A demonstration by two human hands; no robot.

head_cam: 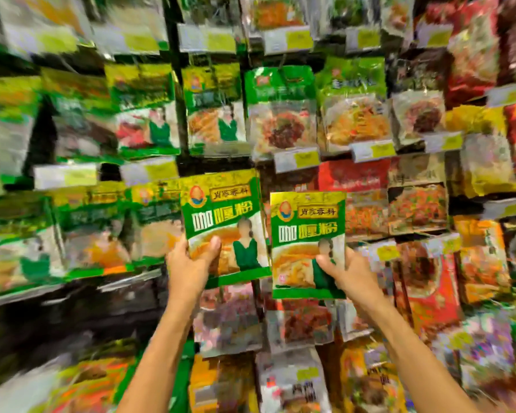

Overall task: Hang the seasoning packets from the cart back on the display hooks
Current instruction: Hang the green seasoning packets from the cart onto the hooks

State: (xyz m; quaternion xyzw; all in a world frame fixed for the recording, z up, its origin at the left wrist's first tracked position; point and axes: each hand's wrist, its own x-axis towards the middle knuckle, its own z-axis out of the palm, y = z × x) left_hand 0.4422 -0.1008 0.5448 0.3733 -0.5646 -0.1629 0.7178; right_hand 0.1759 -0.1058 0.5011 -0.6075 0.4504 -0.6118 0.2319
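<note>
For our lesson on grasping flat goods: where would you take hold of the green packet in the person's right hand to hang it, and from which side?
Pinch the green packet at its lower edge, from below, thumb in front, fingers behind, as the right hand does. Flat and upright, it then keeps its top edge free for a hook.

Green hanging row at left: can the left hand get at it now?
Probably yes: the left hand is beside the green hanging row with nothing between, but it grips a curry packet, so it is not free.
</note>
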